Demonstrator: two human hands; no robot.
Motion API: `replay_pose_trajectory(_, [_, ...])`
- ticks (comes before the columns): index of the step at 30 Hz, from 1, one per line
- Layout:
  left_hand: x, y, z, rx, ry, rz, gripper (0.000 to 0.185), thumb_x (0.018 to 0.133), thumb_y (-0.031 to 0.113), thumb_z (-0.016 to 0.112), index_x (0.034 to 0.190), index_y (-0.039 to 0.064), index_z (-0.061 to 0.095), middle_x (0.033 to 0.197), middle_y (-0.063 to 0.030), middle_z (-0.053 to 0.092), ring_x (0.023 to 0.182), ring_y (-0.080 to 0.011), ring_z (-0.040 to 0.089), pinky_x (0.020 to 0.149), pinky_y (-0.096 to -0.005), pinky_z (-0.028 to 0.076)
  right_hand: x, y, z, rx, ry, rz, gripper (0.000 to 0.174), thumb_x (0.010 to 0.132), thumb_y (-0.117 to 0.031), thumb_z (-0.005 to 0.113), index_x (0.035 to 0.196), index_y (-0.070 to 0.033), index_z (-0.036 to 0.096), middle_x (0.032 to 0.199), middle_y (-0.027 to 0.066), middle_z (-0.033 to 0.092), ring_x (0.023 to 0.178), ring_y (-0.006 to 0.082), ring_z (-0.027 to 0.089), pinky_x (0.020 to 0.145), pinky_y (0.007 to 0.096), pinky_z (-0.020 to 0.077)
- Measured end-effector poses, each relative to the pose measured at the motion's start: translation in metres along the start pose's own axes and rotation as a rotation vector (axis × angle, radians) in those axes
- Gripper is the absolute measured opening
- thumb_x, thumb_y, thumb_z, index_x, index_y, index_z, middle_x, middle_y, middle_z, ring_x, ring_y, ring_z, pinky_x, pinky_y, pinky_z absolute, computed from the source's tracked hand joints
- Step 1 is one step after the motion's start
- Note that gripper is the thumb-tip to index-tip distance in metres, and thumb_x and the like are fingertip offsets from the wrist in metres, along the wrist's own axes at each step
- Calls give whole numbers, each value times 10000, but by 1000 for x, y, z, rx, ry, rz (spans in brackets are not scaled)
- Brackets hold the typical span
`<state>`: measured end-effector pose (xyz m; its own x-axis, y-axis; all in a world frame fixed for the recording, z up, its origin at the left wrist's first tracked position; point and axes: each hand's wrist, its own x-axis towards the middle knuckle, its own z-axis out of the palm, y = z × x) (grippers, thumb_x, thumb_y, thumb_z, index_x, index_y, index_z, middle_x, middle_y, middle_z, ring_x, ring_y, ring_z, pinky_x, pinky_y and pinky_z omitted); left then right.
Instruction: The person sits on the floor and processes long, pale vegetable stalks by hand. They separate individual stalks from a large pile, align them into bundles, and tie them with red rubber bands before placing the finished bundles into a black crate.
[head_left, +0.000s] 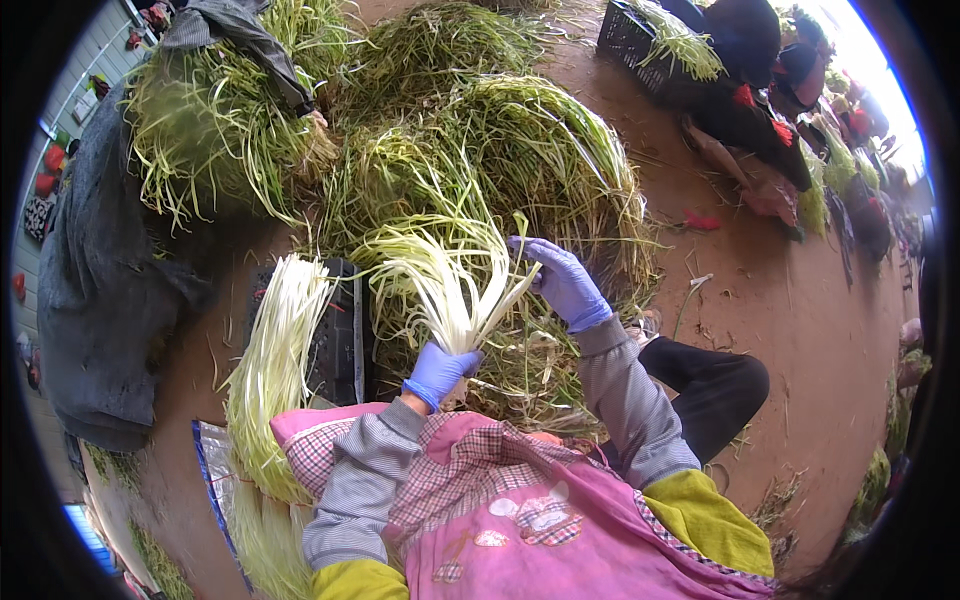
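Observation:
My left hand (442, 371), in a thin purple glove, grips the lower end of a bunch of pale leafy stalks (461, 304). The white parts stand up from my fist, and their yellow-green leaves fan out above. My right hand (561, 281), gloved the same way, is raised to the right of the bunch, its fingers bent beside a stalk with a curled green end. Whether those fingers hold that stalk, I cannot tell. A larger bundle of long white and yellow-green stalks (274, 360) lies to the left, over a black plastic crate (341, 337).
Heaps of green leafy stalks (495, 142) lie in front of me. Dark cloth (112, 285) hangs at left. A black crate (626, 49) with stalks stands at upper right, near seated people. A plastic sheet (217, 465) lies at lower left on the brown floor (810, 375).

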<state>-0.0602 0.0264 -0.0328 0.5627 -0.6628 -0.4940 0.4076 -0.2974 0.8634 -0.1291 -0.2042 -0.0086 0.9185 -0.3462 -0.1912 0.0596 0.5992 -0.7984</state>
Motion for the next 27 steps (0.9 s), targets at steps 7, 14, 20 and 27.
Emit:
replay_pose_trajectory(7, [-3, 3, -3, -25, 5, -20, 188, 736, 34, 720, 885, -19, 619, 703, -43, 605, 574, -115, 568, 532, -239, 466, 1, -20, 5, 366, 105, -63, 100, 931, -152, 525, 975, -71, 563, 788, 24, 610, 591, 87, 540, 509, 218, 471])
replay_pose_trajectory(14, [-3, -3, -11, 77, -6, 28, 262, 716, 46, 740, 951, -21, 645, 777, -46, 640, 624, -113, 578, 575, -244, 478, -5, -27, -17, 342, 178, -201, 191, 939, -132, 516, 1082, -18, 572, 897, 38, 624, 757, 106, 613, 636, 238, 537])
replay_pose_trajectory(20, [-3, -7, -28, 616, 73, -16, 315, 732, 127, 719, 995, -29, 643, 850, -82, 675, 698, -151, 642, 632, -275, 501, 2, -36, -48, 182, 375, -445, 71, 908, -153, 575, 889, -87, 595, 546, -74, 395, 439, 27, 318, 412, 181, 265])
replay_pose_trajectory(27, [0, 34, -14, -405, -14, -125, 226, 877, 170, 599, 1017, -2, 558, 822, -84, 624, 773, -217, 638, 636, -307, 528, -18, -34, -23, 136, 610, -434, 527, 871, -402, 600, 1265, -108, 412, 1034, 67, 606, 748, 114, 586, 641, 221, 480])
